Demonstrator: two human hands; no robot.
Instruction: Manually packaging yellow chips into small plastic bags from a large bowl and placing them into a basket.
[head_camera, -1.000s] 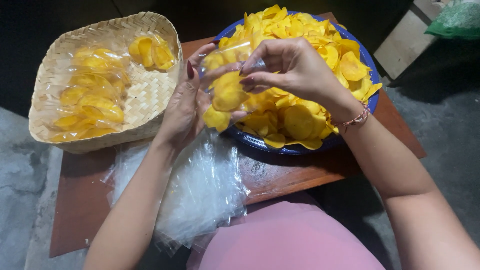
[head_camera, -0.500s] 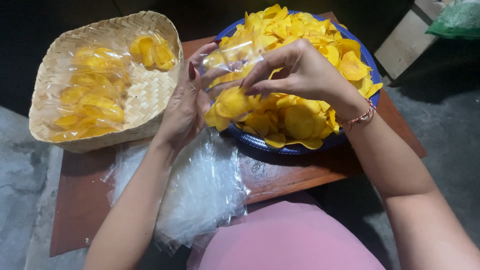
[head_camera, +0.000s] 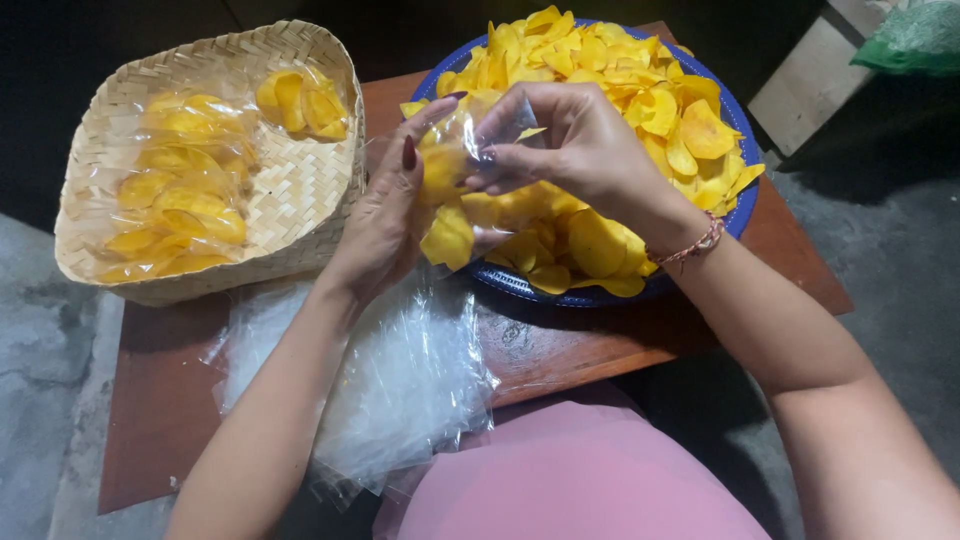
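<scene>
A small clear plastic bag (head_camera: 462, 175) partly filled with yellow chips is held up between both hands, just above the near-left rim of the blue basin (head_camera: 745, 205). The bag is gripped from the left side by the left hand (head_camera: 385, 215), fingers curled around it, dark-painted nails showing. The bag's top is pinched by the right hand (head_camera: 570, 145), fingertips closed on the crumpled plastic near the opening. A thin beaded bracelet (head_camera: 690, 247) is worn on the right wrist. The basin is heaped with loose yellow chips (head_camera: 640, 100), directly behind and under the bag. A pile of empty clear bags (head_camera: 400, 375) is spread flat on the wooden table (head_camera: 600, 345), below the left forearm and near the table's front edge. A woven basket (head_camera: 290, 190) is set on the table's left end, just beside the basin, its rim close to the left hand. Several filled chip packets (head_camera: 185, 200) are laid inside the basket, one more at its far corner. A pink garment (head_camera: 580, 480) is seen at the bottom edge. Grey concrete floor (head_camera: 40, 330) is visible around the table.
</scene>
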